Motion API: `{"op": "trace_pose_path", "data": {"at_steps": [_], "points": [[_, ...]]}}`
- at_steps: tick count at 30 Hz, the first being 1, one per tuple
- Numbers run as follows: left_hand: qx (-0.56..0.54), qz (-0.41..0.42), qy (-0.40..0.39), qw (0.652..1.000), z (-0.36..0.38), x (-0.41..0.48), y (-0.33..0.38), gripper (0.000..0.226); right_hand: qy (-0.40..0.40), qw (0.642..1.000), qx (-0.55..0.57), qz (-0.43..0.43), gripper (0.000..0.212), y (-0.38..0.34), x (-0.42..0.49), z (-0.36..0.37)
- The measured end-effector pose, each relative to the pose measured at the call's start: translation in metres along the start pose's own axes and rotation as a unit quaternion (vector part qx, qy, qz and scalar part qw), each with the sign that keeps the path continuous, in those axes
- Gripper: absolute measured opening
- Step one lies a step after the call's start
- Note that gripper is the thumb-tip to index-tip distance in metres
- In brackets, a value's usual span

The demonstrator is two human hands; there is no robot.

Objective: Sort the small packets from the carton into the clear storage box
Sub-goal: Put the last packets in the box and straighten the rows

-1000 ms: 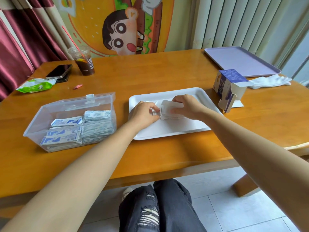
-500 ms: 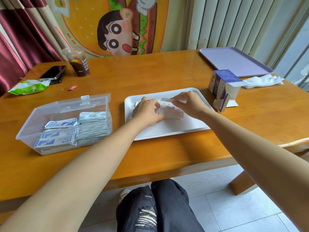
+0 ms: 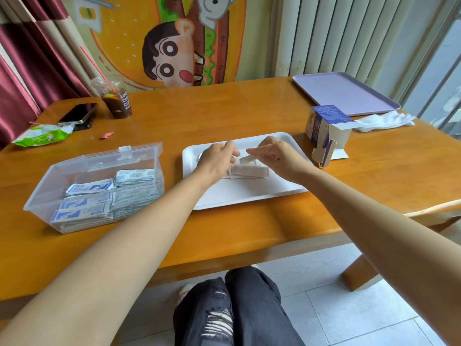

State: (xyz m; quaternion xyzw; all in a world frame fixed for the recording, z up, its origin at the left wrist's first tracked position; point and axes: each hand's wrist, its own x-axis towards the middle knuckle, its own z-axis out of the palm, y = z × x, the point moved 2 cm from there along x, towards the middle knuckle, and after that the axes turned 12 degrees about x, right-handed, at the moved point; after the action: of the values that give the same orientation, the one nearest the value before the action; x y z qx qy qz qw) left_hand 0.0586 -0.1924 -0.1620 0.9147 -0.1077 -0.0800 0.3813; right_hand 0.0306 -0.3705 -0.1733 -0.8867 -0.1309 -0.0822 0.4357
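Now, going from big to small: on the table (image 3: 224,113) the box (image 3: 41,188) stands at my left, with its lid up. I judge the task a good part done. Packets (image 3: 99,198) already lie flat in rows in the near part of the box, while its far part is bare. Their long sides run left to right, along the length of the box.

In front of me is the tray (image 3: 249,193). Just beside its right edge the carton (image 3: 321,126) stands upright with its near flap open. I cannot see if anything is left inside it.

What is surely left is the stack (image 3: 252,171) in the middle of the tray. It lies flat, its long axis across the tray from left to right, a little turned.

Both hands hover close together just over this stack. My right hand (image 3: 277,156) pinches one packet (image 3: 248,159) under the forefinger, which points to the left. The packet looks tilted, with the long side toward my left hand (image 3: 215,158). The fingers of that hand are curled near the packet's end, but it is blurred, so I cannot tell if they hold it.
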Motion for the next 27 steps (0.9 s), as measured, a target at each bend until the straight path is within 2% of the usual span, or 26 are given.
{"op": "trace_pose_path", "data": {"at_steps": [3,8,12,18,21,24,27], "points": [[-0.075,-0.012,-0.073,0.994,0.000,-0.006,0.002,0.029,-0.007,1.000,0.027,0.004,0.037,-0.001,-0.001,0.006],[-0.103,-0.019,-0.068,0.992,-0.001,-0.009,-0.001,0.024,-0.023,0.990,0.129,0.056,0.047,-0.014,-0.010,0.003],[-0.116,-0.008,-0.073,0.990,-0.007,-0.012,-0.002,0.005,-0.021,0.982,0.179,0.046,0.030,-0.026,-0.014,-0.001],[-0.040,0.018,0.013,0.999,-0.020,-0.015,0.003,0.012,0.041,0.962,0.256,0.090,0.018,-0.025,-0.010,-0.005],[0.017,0.039,0.057,0.997,-0.037,-0.020,0.011,0.012,0.027,0.955,0.278,0.105,0.016,-0.033,-0.009,-0.004],[0.087,0.057,0.081,0.991,-0.067,-0.031,0.016,0.003,0.011,0.956,0.277,0.092,0.019,-0.056,-0.001,0.004],[0.113,0.023,0.098,0.989,-0.108,-0.044,0.005,0.004,0.004,0.959,0.276,0.061,0.019,-0.088,0.015,0.019]]}}
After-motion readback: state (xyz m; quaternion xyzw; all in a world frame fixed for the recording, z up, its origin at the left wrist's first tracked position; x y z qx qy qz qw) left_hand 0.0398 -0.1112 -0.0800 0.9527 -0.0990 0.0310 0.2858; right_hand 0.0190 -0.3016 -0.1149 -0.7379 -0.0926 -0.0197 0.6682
